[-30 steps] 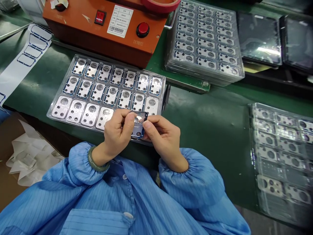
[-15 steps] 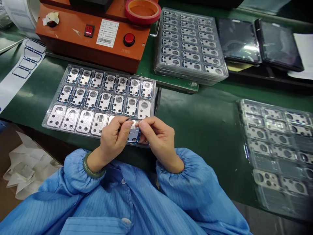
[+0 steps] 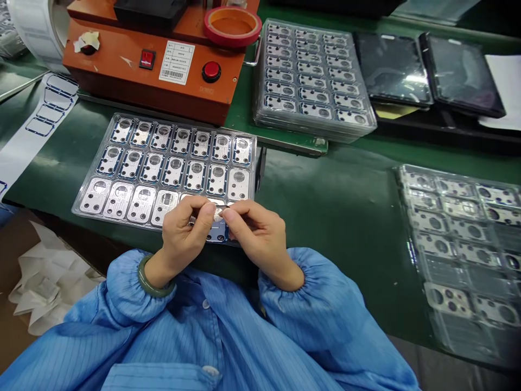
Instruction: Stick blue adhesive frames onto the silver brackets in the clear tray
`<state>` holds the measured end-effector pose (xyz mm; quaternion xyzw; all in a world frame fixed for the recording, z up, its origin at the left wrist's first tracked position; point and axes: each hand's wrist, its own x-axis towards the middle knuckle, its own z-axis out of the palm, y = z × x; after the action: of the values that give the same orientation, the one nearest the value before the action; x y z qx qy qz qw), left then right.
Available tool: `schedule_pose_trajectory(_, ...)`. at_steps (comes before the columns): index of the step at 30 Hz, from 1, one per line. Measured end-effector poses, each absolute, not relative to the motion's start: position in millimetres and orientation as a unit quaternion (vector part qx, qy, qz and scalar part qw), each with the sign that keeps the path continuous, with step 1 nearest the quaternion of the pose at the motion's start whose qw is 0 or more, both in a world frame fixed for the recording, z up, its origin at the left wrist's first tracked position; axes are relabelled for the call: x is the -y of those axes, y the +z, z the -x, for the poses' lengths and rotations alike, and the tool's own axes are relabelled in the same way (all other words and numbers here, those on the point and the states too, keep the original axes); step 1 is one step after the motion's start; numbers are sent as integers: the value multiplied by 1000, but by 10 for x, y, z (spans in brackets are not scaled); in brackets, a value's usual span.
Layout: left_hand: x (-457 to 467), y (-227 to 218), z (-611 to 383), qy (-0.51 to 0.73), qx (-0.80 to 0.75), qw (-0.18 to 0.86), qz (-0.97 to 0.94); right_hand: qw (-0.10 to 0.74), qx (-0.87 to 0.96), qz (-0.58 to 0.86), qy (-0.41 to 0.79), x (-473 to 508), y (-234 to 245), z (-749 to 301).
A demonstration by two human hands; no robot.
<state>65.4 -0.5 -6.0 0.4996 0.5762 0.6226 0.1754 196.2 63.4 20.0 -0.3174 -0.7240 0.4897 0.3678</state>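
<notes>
Metal plate [image 3: 217,232] pinched between left hand [image 3: 183,233] and right hand [image 3: 258,236].

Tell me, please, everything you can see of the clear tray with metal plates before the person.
The clear plastic tray lies flat on the green bench mat in front of the orange machine. Its pockets hold rows of silver metal plates with round openings; the two back rows show blue edges, the front row looks plain. The left hand and right hand cover its front right part, pinching a blue-edged plate.
</notes>
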Motion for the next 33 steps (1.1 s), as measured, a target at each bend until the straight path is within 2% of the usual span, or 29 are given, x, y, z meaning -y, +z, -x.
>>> schedule_pose_trajectory(8,1,18,-635,614,-600,226,-460,351,712,320,517,-626,214,-1948)
schedule_pose_trajectory(14,20,-21,-590,619,-525,295,-504,333,634,339,610,-650,216,-1973)
schedule_pose_trajectory(19,34,-95,-577,620,-534,310,-484,331,626,349,614,-651,227,-1971)
schedule_pose_trajectory(33,20,-25,-599,616,-563,258,-487,322,628,354,614,-649,227,-1966)
